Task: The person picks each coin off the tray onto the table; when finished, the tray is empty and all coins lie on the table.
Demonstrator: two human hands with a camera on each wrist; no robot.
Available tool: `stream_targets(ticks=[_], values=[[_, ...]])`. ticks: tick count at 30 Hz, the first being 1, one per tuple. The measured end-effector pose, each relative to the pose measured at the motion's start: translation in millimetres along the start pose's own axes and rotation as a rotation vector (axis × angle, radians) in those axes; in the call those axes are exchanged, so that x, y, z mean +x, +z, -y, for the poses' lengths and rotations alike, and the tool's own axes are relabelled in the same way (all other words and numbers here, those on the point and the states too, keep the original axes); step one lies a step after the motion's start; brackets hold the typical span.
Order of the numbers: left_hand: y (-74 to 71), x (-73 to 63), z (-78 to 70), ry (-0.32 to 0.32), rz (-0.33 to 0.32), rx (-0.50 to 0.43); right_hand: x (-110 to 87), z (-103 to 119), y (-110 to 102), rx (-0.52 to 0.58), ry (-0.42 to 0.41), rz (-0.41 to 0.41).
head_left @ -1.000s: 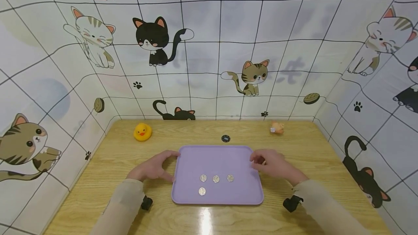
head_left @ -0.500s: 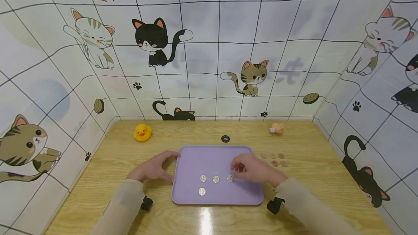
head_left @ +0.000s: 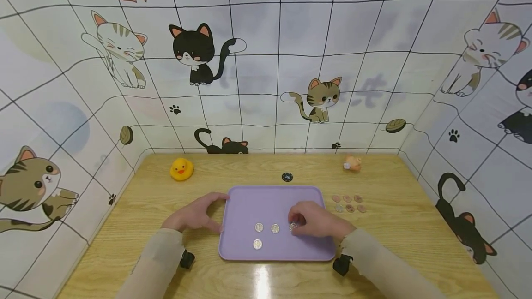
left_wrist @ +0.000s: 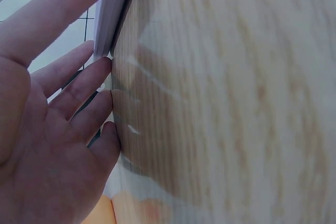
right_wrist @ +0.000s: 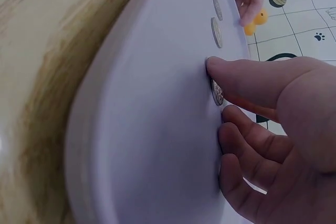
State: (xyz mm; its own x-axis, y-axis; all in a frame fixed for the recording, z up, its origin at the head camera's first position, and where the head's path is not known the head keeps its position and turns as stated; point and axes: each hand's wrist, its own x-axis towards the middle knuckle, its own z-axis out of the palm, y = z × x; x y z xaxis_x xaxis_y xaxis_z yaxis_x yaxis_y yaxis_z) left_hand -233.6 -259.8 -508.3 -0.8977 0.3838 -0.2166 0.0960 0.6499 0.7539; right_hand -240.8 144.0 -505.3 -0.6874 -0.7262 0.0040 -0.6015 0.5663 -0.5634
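Note:
A lilac tray (head_left: 262, 204) lies on the table with several silver coins on it. My left hand (head_left: 194, 212) rests at the tray's left edge, thumb and fingers spread. In the left wrist view its fingers (left_wrist: 79, 90) stretch along the table beside the tray's rim. Over the right part of the tray is my right hand (head_left: 316, 219), pinching the rightmost silver coin (right_wrist: 217, 94), which is still at the tray surface. The index fingertip is mostly hidden behind the thumb (right_wrist: 241, 80). Two other coins, a middle one (head_left: 275, 228) and a left one (head_left: 259, 227), line up with it; another coin (head_left: 257, 244) sits nearer me.
Right of the tray, several copper-coloured coins (head_left: 350, 208) and a silver coin (head_left: 339, 208) lie in two rows. A black chip marked 100 (head_left: 287, 177) is behind the tray. A yellow rubber duck (head_left: 181, 169) and a small orange figurine (head_left: 352, 163) stand further back. Patterned walls surround the table.
My right hand has moved left and inward from the tray's right edge to the rightmost coin, uncovering the coins beside the tray. My left hand has stayed put.

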Motion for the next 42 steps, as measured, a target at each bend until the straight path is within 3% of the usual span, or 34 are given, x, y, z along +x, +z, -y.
stream_targets(ticks=[21, 37, 42], values=[[0.1, -0.1, -0.1, -0.010, 0.001, -0.002, 2.1, 14.5, -5.0, -0.062, 0.041, 0.080], [1.2, -2.4, -0.4, -0.022, 0.003, -0.009, -5.2, 6.3, -3.0, -0.064, 0.023, -0.021], [0.1, -0.6, -0.6, -0.010, 0.001, -0.010, -6.4, 1.4, -5.8, -0.037, 0.016, -0.018]])
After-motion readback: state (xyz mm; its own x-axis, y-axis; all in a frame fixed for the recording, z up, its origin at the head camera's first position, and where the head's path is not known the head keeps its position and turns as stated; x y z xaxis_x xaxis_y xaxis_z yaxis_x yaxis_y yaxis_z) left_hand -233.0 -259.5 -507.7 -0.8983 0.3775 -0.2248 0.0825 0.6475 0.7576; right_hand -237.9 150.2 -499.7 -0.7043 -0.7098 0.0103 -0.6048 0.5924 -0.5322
